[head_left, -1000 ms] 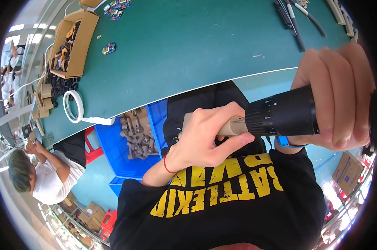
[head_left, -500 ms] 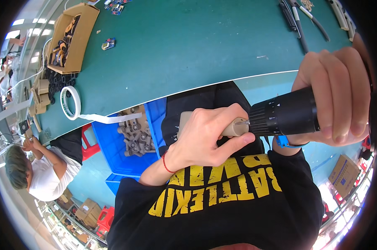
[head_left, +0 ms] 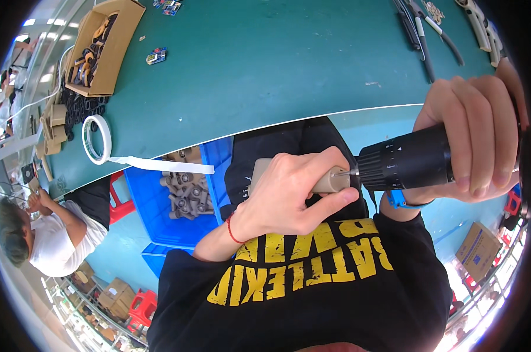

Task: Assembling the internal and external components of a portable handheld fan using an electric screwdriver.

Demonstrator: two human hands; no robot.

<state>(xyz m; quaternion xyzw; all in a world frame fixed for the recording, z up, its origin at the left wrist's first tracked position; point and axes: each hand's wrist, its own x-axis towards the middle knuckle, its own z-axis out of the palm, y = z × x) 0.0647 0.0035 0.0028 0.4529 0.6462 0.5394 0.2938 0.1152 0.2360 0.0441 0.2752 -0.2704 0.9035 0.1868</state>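
Note:
My left hand (head_left: 297, 196) is wrapped round a beige plastic part (head_left: 337, 180) and keeps it above my lap. My right hand (head_left: 474, 132) grips a black power screwdriver (head_left: 406, 158) with a ribbed, numbered collar. Its thin metal bit (head_left: 346, 173) points left and meets the end of the beige part, beside my left thumb and forefinger. Much of the beige part is covered by my fingers. The rear of the screwdriver lies hidden behind my right hand.
A green table (head_left: 248, 64) spans the far side. On it lie a tape roll (head_left: 97, 139), a carton of parts (head_left: 115, 58), small circuit boards (head_left: 157, 56) and pliers (head_left: 435, 29). A blue bin (head_left: 145, 205) holds several grey-beige parts. Another person (head_left: 60, 234) sits at left.
The screwdriver has shifted slightly right, and more of its bit shows at the beige part. My left hand keeps its hold. The view has moved a little.

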